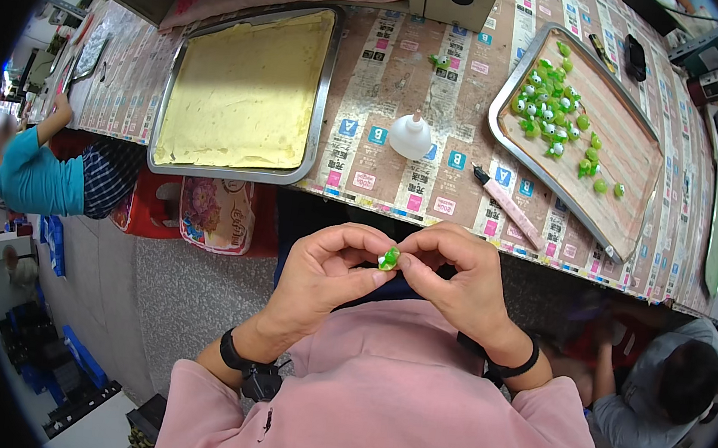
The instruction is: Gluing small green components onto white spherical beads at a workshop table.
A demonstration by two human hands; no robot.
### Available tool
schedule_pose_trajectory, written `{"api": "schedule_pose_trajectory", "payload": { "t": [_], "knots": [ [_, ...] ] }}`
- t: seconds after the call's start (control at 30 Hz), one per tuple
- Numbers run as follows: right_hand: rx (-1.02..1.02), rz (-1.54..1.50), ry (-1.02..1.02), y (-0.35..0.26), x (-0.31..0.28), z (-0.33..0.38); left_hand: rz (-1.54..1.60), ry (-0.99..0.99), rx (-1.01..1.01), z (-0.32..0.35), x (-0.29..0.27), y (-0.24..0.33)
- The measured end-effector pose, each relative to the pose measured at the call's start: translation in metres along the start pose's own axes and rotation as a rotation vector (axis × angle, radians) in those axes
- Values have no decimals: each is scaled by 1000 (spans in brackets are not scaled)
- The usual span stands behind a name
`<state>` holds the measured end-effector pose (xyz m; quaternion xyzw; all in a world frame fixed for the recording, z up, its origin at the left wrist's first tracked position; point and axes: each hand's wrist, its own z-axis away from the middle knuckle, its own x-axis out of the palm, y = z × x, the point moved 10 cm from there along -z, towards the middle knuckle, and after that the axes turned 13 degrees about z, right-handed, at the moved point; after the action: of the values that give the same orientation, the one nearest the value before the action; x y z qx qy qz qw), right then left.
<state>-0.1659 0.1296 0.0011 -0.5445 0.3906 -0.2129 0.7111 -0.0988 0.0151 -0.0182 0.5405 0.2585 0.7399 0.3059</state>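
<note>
Paper-covered with coloured printed sheets, the long surface [409, 65] runs across the far side of the view, with other people seated at the left and right edges of the room. On it, far left, lies a square metal tray lined with yellow foam [246, 92]; far right, a second metal tray with a striped brown liner [633, 164] holds a scatter of small green and white figurines [552, 104]. Between the trays stands a small white squeeze bottle with a pointed nozzle [410, 136], and just right of it lies a pink-handled craft knife [512, 207].

Near the body, over the pink shirt, the left hand [324, 277] and the right hand [458, 277] meet. Both are closed in a fingertip pinch on one small green and white figurine [388, 258], held between thumbs and forefingers, well apart from the surface edge.

That piece looks very light and stiff, probably smooth moulded plastic or resin, so likely slippery and easy to drop. Its small projecting parts may be fragile; holding the rounded body from opposite sides seems the safest grip.
</note>
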Motion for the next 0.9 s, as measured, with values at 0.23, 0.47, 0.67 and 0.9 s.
{"api": "schedule_pose_trajectory", "payload": {
  "t": [0.23,0.47,0.67,0.9],
  "knots": [
    [-115,105,63,-12,-4,2,66,28,-61,1,-7,-10],
    [-49,92,21,-7,-2,-2,50,34,-57,0,-7,-10],
    [58,-5,-62,7,3,-4,112,38,-108,1,-6,-16],
    [106,-118,-74,12,11,-7,164,45,-88,3,-6,-12]
  ]
}}
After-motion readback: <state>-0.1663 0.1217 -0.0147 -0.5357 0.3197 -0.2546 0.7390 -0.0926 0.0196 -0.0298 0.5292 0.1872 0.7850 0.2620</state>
